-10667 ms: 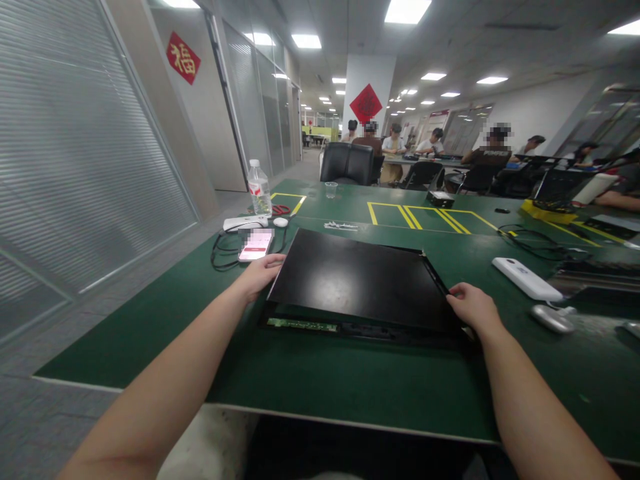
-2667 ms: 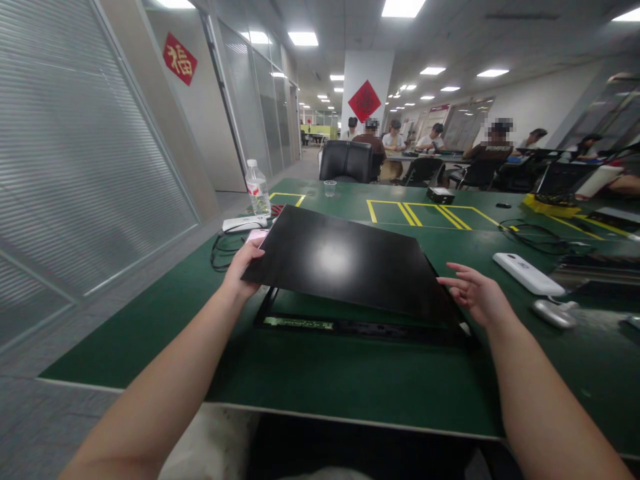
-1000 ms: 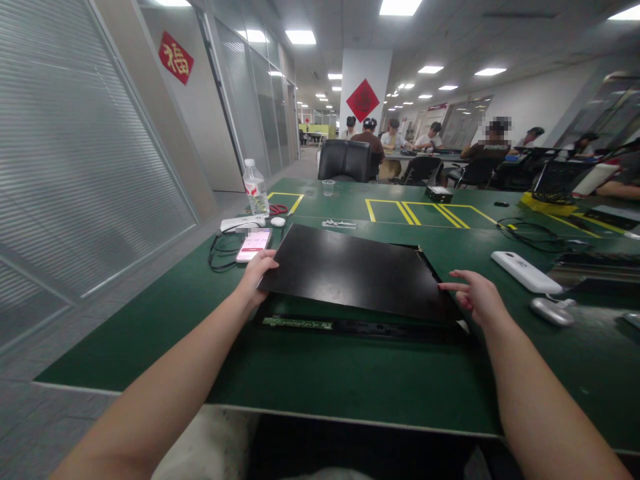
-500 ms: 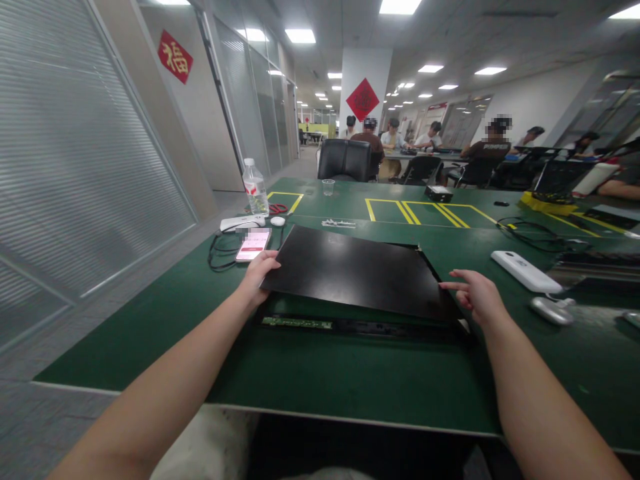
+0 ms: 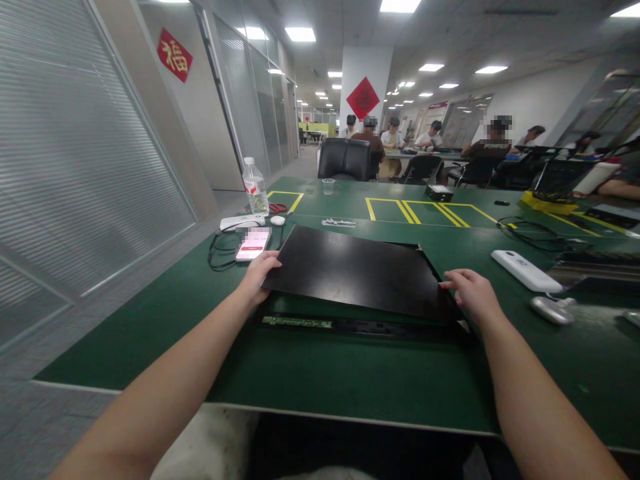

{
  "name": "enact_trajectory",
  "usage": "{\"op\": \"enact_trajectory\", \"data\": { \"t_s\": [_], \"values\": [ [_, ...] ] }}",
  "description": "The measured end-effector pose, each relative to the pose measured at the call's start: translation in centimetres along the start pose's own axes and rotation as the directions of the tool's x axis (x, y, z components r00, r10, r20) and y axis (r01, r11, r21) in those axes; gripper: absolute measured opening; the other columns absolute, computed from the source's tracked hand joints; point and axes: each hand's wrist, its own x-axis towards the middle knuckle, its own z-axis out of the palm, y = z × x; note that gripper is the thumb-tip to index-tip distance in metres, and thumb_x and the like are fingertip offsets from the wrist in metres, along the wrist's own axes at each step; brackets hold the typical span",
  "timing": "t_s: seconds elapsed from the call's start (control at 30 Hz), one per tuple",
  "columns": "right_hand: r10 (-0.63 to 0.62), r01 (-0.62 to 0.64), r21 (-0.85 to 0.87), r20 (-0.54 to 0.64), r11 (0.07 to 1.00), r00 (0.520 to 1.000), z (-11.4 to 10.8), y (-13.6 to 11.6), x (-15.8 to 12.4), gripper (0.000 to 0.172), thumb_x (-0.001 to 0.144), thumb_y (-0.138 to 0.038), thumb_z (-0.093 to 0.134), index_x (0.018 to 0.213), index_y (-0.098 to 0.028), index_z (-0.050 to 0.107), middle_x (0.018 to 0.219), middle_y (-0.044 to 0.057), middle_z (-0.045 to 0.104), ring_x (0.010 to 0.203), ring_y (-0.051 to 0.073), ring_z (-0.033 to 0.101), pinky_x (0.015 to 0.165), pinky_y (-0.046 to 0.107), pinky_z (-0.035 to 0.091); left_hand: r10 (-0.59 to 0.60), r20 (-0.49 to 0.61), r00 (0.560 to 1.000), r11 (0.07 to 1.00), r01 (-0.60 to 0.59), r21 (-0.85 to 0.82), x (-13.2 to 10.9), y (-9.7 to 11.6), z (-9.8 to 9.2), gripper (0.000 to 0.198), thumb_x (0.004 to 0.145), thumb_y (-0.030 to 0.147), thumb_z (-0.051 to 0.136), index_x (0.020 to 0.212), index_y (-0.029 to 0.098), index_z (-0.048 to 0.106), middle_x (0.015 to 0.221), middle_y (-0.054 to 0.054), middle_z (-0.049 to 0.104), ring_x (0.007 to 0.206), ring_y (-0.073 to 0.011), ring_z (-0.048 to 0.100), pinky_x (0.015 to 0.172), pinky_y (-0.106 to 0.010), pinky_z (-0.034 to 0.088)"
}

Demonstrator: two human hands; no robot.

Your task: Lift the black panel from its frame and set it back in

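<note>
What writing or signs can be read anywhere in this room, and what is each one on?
"福" in gold, on the red diamond sign on the left wall.
Pillar's red diamond: character too dim to read.
Bottle label and phone screen: too small or blurred.

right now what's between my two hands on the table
The black panel spans the whole stretch in the head view: the left hand grips its left corner, the right hand touches its right edge.
</note>
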Motion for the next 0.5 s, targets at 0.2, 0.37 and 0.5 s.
{"op": "enact_trajectory", "data": {
  "t_s": [0.2,0.37,0.5],
  "values": [
    [-0.036,0.018,-0.287,-0.06,0.958,0.998,0.2,-1.1,-0.9,0.02,0.078,-0.038,0.069,0.089,-0.021,0.071,0.078,0.007,0.075,0.044,0.012,0.048,0.043,0.026,0.04,0.001,-0.003,1.0,1.0,-0.001,0.008,0.2,-0.2,-0.1,0.037,0.046,0.018,0.07,0.083,0.016,0.064,0.065,-0.002,0.066,0.056,-0.0175,0.058,0.052,-0.026,0.043],
    [-0.05,0.02,-0.382,-0.069,0.924,0.996,0.4,-1.8,-1.1,0.016,0.077,-0.036,0.071,0.086,-0.023,0.072,0.073,0.005,0.073,0.047,0.014,0.051,0.046,0.027,0.04,-0.006,-0.017,1.0,1.0,0.006,0.009,0.0,-0.1,0.0,0.038,0.045,0.017,0.07,0.082,0.017,0.064,0.064,-0.002,0.066,0.057,-0.0179,0.058,0.051,-0.026,0.043],
    [-0.069,0.036,-0.397,-0.07,0.917,0.995,0.3,-1.6,-0.8,0.013,0.075,-0.033,0.073,0.082,-0.023,0.074,0.073,0.006,0.072,0.053,0.016,0.054,0.048,0.027,0.039,-0.006,-0.017,1.0,1.0,0.007,0.02,0.1,-0.2,0.0,0.036,0.045,0.018,0.069,0.08,0.018,0.063,0.062,-0.001,0.065,0.055,-0.0176,0.056,0.05,-0.026,0.043]
  ]
}}
